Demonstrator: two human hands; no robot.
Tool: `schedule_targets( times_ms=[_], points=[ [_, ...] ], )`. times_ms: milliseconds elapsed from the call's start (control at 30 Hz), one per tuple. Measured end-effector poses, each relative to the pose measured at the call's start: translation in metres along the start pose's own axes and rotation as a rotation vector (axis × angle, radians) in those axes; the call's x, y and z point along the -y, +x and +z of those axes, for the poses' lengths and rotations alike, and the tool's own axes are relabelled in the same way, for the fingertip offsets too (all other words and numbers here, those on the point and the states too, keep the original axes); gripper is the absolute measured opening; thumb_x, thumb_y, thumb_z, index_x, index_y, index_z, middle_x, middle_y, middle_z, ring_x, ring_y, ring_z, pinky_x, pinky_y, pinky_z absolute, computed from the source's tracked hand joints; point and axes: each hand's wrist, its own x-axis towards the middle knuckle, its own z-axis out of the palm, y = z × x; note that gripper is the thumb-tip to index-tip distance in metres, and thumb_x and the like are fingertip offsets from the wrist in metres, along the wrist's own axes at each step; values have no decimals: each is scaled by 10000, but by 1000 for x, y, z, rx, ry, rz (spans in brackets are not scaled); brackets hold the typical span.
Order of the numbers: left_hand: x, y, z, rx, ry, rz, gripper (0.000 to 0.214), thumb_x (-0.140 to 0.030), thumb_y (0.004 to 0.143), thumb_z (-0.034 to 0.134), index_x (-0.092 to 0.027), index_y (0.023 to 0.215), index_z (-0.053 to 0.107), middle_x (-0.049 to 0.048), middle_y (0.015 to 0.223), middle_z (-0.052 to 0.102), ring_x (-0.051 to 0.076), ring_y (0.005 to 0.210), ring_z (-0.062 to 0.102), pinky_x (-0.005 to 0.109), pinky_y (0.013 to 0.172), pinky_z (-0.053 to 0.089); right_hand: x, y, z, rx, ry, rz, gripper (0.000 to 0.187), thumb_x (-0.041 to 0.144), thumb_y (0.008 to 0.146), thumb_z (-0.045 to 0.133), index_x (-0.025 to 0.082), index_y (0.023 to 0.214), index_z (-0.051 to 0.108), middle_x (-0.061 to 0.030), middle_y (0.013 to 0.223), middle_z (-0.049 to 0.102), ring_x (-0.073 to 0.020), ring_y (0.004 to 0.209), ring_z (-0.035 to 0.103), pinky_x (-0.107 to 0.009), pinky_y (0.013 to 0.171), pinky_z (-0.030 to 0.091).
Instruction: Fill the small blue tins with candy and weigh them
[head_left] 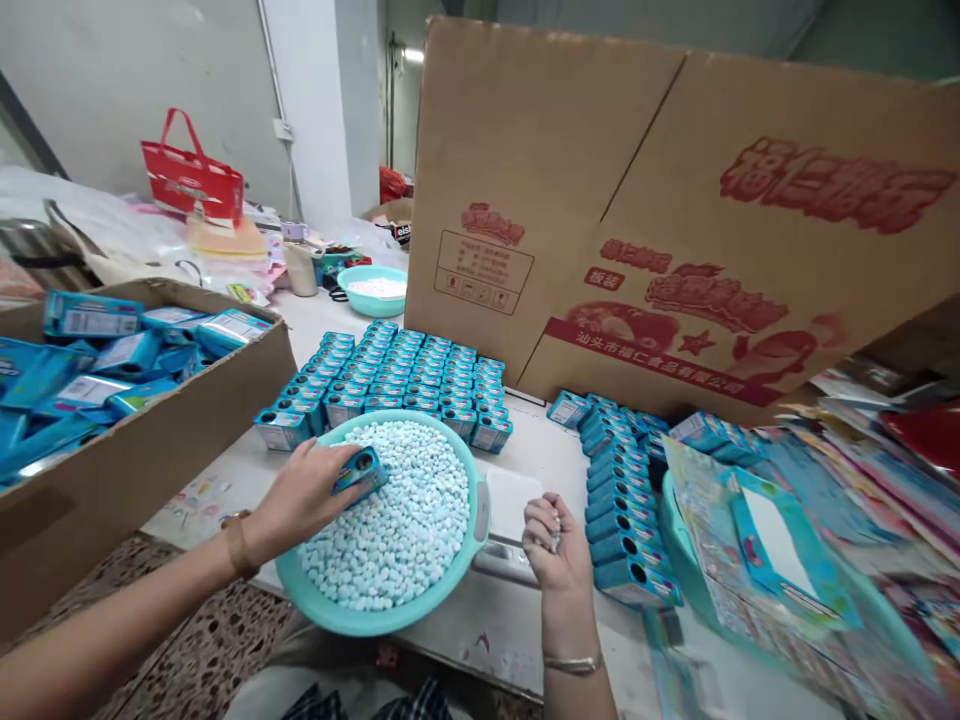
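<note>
My left hand (311, 495) grips a small blue candy box (364, 472) by its sides, tilted low over the candies. A dark round hole shows in the end of that box. Beneath it, a turquoise basin (375, 622) is filled with small pale blue and white candies (405, 530). To the right of the basin, my right hand (555, 540) is raised with its fingers curled around several of the same candies (556, 530). A flat white scale-like device (512, 500) lies on the table between the basin and that hand.
Rows of blue boxes (409, 370) stand behind the basin, and another stack (619, 500) is at the right. An open carton (225, 425) of blue boxes is on the left. A large cardboard box (570, 150) blocks the back. Another turquoise basin (675, 520) sits under printed plastic sheets.
</note>
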Motion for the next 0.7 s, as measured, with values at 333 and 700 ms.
schedule_targets(
  times_ms=[333, 700],
  points=[
    [-130, 110, 0, -14, -193, 410, 365, -490, 874, 551, -252, 1149, 584, 46, 1081, 695, 243, 1075, 604, 556, 1160, 111, 63, -2, 2, -45, -24, -218, 144, 100, 822, 590, 199, 805, 488, 87, 627, 460, -22, 451, 396, -95, 388, 293],
    [-197, 165, 144, 401, -131, 483, 534, -450, 786, 662, -175, 1226, 537, 152, 1184, 656, 332, 1198, 535, 613, 1140, 104, 83, 38, 2, -254, -26, -334, 182, 267, 851, 616, 199, 750, 480, 117, 524, 361, -36, 379, 288, -127, 338, 235]
  ],
)
